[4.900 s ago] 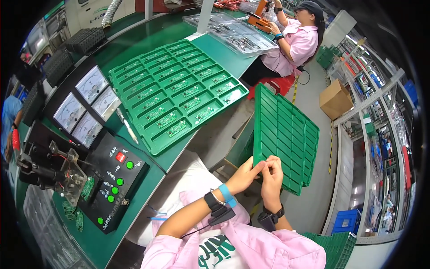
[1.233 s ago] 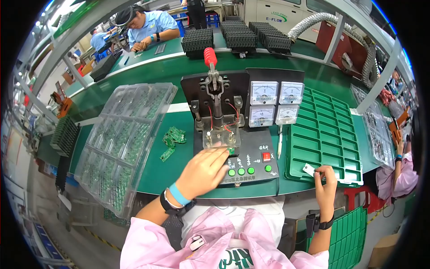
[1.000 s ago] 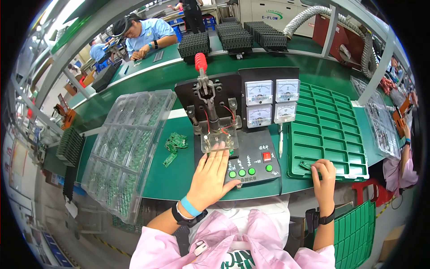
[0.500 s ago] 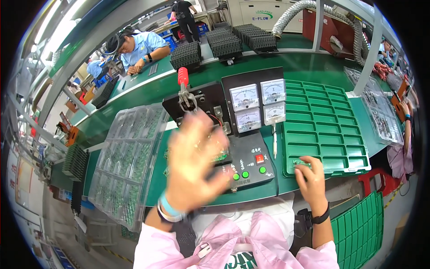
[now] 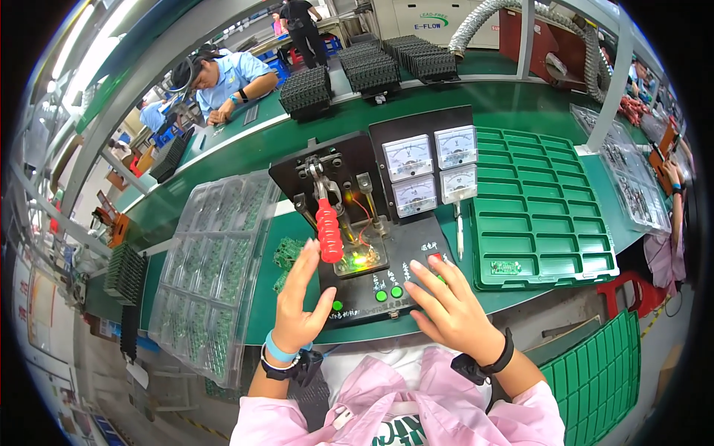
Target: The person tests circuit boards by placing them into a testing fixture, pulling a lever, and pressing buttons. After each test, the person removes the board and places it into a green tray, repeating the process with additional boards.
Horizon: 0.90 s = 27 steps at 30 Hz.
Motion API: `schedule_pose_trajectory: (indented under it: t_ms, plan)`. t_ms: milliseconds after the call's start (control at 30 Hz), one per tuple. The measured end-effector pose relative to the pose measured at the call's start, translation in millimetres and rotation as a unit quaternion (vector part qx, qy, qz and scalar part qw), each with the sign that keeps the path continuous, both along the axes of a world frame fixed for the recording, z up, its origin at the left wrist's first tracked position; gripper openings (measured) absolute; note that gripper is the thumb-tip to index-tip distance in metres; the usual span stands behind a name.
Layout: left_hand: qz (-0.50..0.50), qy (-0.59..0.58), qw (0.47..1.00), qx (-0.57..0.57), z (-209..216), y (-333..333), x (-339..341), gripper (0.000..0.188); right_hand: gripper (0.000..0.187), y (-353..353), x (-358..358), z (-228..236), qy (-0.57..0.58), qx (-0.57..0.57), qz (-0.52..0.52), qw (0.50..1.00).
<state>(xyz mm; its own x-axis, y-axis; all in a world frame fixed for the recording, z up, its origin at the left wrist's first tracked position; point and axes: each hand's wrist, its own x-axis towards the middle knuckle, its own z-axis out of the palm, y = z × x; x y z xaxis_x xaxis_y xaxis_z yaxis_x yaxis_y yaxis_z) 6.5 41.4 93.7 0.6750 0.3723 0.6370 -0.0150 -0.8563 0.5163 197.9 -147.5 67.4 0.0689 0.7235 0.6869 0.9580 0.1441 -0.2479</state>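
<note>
My left hand (image 5: pixel 301 297) is open, its fingertips beside the lowered red handle (image 5: pixel 329 234) of a toggle clamp; I cannot tell if they touch. The clamp belongs to a black test fixture (image 5: pixel 349 297) with green buttons and a glowing yellow-green light at its clamped spot. Over the fixture's right front, my right hand (image 5: pixel 455 312) spreads its fingers, fingertips near a partly covered red switch (image 5: pixel 434 258). A small green circuit board (image 5: pixel 506 267) lies in the front-left compartment of the green tray (image 5: pixel 547 279). More circuit boards (image 5: pixel 288 254) lie left of the fixture.
Four-sided analog meters (image 5: pixel 413 195) stand on the fixture's back panel. A clear tray of boards (image 5: pixel 204 275) lies at left. A white pen-like tool (image 5: pixel 459 230) rests beside the green tray. Black racks (image 5: pixel 305 91) stand behind, and a co-worker (image 5: pixel 227 82) sits at far left.
The red handle has swung from upright to down, and a light now glows in the fixture. My left hand moved down; my right hand left the board in the tray and moved left.
</note>
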Motion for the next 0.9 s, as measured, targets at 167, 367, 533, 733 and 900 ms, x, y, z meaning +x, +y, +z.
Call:
schedule_pose_trajectory:
  t_ms: [167, 367, 533, 733, 900]
  plan:
    - [-0.004, 0.103, 0.995, 0.009, -33, 10, -19, 0.052, 0.047, -1, -10, -34, -0.097, 0.143, -0.004, 0.985]
    - [0.012, 0.152, 0.988, 0.023, -33, 26, -32, 0.06, 0.049, 0, -23, -57, -0.08, -0.05, -0.044, 0.995]
    - [0.014, 0.184, 0.961, 0.207, -4, 38, -11, 0.08, 0.049, 0, -25, -56, -0.079, -0.067, -0.05, 0.993]
    - [-0.017, 0.279, 0.946, 0.166, 5, 40, -2, 0.092, 0.054, 3, -22, -40, -0.047, -0.062, -0.03, 0.997]
    - [-0.005, 0.181, 0.972, 0.152, -7, 37, -8, 0.085, 0.07, 77, -13, 65, 0.108, 0.035, 0.026, 0.993]
